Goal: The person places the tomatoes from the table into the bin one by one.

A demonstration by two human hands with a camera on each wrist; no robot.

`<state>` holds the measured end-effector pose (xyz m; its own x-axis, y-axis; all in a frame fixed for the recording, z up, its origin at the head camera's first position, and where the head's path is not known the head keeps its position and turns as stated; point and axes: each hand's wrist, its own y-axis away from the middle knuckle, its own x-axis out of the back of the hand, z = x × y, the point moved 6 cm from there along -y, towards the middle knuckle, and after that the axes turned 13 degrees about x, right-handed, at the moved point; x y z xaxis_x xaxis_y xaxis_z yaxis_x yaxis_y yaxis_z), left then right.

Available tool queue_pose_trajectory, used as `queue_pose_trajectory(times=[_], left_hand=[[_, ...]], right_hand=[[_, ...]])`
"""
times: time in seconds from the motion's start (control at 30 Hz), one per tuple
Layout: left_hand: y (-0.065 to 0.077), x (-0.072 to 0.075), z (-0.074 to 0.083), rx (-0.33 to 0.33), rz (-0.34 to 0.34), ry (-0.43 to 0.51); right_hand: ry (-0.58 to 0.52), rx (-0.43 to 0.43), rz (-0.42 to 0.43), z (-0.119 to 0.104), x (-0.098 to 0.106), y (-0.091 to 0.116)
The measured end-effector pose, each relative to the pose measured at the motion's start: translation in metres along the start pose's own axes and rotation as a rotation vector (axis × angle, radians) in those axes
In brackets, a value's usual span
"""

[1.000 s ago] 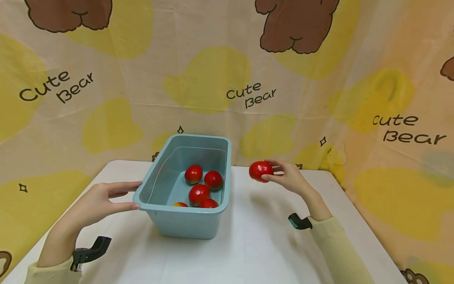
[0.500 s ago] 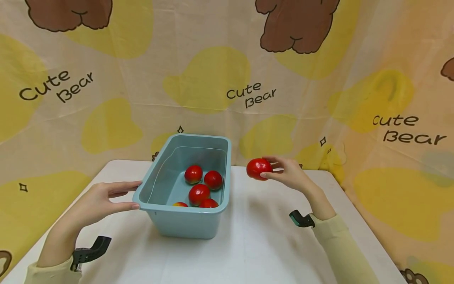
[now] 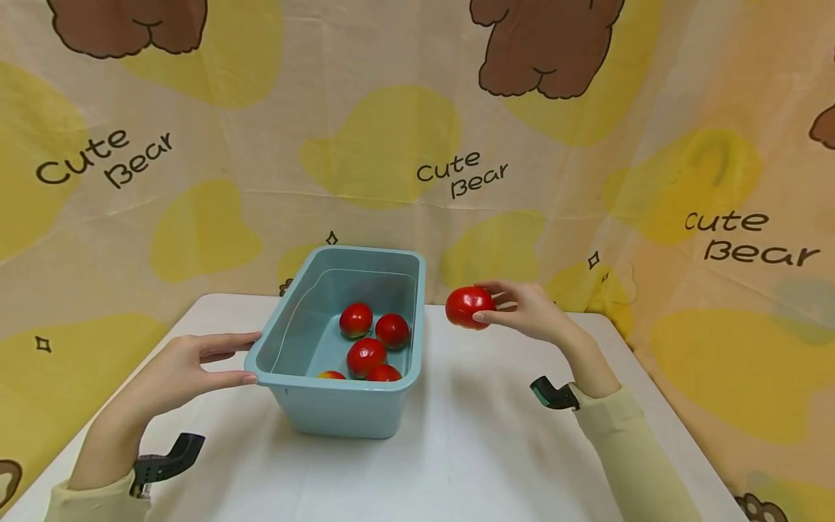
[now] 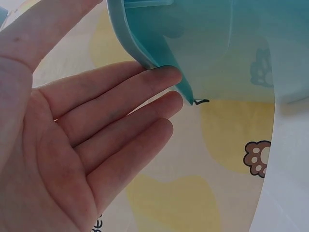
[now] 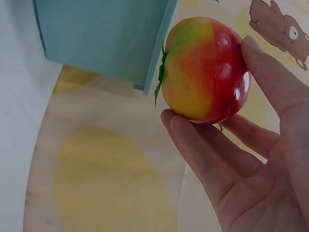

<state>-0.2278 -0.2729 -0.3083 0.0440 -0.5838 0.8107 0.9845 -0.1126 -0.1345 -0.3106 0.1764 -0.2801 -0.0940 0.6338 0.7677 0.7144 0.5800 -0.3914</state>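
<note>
My right hand (image 3: 522,310) pinches a glossy red tomato (image 3: 468,307) between thumb and fingers, in the air to the right of the light-blue plastic bin (image 3: 339,413). In the right wrist view, the tomato (image 5: 203,72) has a yellow-green side and a green leafy calyx facing the bin. My left hand (image 3: 185,370) touches the bin's near left corner with fairly straight fingers and thumb. The palm is turned toward the left wrist view, with fingertips (image 4: 169,75) right at the rim. Several red tomatoes (image 3: 367,358) lie inside the bin, some partly hidden by its front wall.
The bin stands on a white table (image 3: 483,449), left of its middle. Behind the table hangs a yellow and beige cloth (image 3: 372,145) printed with bears and lettering. A black wrist mount (image 3: 171,460) sits on the left wrist, another on the right.
My right hand has moved slightly left and up with the tomato, closer to the bin. The left hand and the bin have stayed where they were.
</note>
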Motion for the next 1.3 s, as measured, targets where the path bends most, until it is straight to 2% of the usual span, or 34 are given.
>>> queue_pose_trajectory(times=[0.27, 0.6, 1.07, 1.3], left_hand=[[-0.001, -0.001, 0.002, -0.044, 0.01, 0.019], [0.001, -0.001, 0.003, -0.016, -0.006, 0.019], [0.0, -0.001, 0.001, -0.035, 0.009, 0.024], [0.001, 0.0, 0.002, -0.053, 0.016, 0.043]], right_hand=[[0.007, 0.026, -0.025, -0.014, 0.004, -0.015], [0.014, 0.07, -0.054, -0.03, 0.004, -0.031], [-0.041, 0.096, -0.086, -0.047, -0.001, -0.056], [-0.023, 0.099, -0.108, -0.052, -0.005, -0.066]])
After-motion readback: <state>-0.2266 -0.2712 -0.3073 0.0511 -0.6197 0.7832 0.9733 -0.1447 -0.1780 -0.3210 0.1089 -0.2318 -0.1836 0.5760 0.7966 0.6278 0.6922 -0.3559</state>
